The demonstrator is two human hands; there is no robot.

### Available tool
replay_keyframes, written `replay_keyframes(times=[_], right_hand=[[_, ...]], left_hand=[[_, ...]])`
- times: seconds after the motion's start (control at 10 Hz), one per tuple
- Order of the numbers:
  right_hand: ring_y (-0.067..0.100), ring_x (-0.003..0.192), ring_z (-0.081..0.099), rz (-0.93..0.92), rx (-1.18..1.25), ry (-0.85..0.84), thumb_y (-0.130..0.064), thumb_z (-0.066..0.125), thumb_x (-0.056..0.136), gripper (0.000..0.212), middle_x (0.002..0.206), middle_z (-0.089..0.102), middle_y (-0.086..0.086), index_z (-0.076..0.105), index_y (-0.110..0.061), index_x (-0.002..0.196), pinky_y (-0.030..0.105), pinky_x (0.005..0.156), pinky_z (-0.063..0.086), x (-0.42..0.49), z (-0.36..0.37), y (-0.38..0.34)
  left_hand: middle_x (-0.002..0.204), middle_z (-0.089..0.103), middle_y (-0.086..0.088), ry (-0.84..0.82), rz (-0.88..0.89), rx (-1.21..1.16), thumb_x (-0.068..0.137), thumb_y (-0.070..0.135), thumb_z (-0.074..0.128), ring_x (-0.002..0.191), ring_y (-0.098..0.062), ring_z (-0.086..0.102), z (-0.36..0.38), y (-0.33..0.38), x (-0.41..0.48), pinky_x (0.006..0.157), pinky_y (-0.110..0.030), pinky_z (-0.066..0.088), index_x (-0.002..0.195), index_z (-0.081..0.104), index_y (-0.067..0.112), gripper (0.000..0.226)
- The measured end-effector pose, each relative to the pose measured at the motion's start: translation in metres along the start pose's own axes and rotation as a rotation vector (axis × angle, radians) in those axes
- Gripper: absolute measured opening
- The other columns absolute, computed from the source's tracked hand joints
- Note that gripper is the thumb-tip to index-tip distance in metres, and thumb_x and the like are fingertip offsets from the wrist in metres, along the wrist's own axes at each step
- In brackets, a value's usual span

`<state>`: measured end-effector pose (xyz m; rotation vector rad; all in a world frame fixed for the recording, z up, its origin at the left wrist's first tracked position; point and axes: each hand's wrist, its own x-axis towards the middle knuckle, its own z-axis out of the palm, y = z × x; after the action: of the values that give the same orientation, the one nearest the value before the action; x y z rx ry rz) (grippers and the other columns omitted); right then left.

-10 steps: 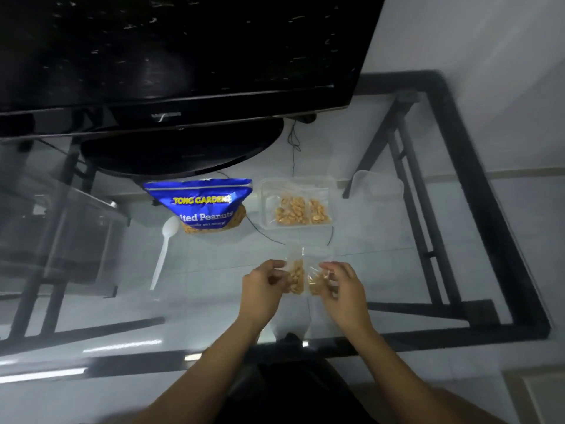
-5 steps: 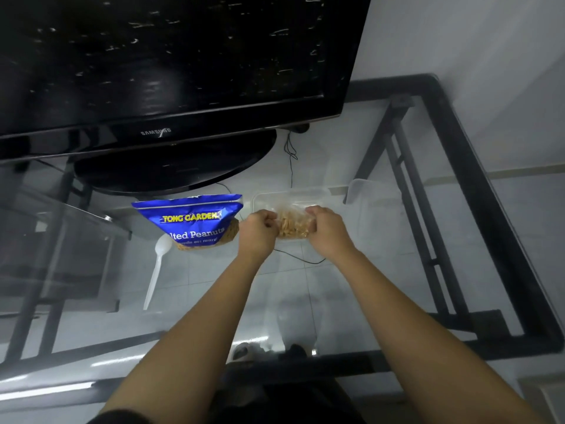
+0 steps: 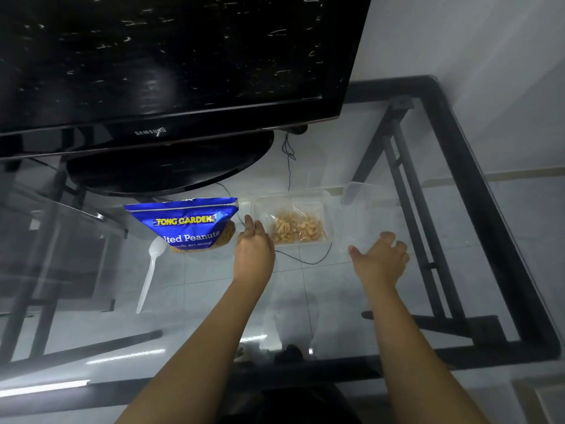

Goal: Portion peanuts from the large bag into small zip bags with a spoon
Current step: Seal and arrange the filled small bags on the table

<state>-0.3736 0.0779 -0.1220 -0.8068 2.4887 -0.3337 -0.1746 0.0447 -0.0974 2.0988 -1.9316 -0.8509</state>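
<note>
Left hand (image 3: pixel 253 254) and right hand (image 3: pixel 380 260) (fingers loose) flank the peanut tub (image 3: pixel 327 206).

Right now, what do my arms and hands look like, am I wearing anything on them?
Both forearms are bare as far as the frame shows: no sleeves. The left hand and right hand carry no gloves, watch, bracelet or visible rings.

One peanut bag (image 3: pixel 186 224), one spoon (image 3: pixel 149 272), one tub (image 3: pixel 328 214), two hands (image 3: pixel 253 255) (image 3: pixel 380 261).
</note>
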Motion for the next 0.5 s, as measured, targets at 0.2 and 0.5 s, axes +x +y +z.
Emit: replay_keyframes(times=[0.2, 0.5], right_hand=[[0.02, 0.1, 0.05, -0.1, 0.402, 0.164, -0.002, 0.072, 0.076, 0.046, 0.132, 0.033, 0.013, 0.049, -0.012, 0.114, 0.027, 0.086, 0.048, -0.002, -0.012, -0.012], [0.007, 0.093, 0.062, -0.219, 1.265, 0.185, -0.012, 0.053, 0.092, 0.042, 0.109, 0.064, 0.002, 0.037, -0.02, 0.129, 0.02, 0.081, 0.051, -0.004, -0.056, -0.038]], left_hand=[[0.148, 0.028, -0.022, 0.002, -0.004, -0.015, 0.096, 0.01, 0.036, 0.134, -0.038, 0.032, 0.003, -0.003, 0.0, 0.108, -0.044, 0.03, 0.136, 0.034, -0.006, 0.043], [0.146, 0.035, -0.023, 0.217, 0.119, -0.018, 0.098, 0.017, 0.038, 0.132, -0.036, 0.037, 0.001, -0.001, -0.007, 0.109, -0.037, 0.031, 0.137, 0.038, -0.001, 0.043]])
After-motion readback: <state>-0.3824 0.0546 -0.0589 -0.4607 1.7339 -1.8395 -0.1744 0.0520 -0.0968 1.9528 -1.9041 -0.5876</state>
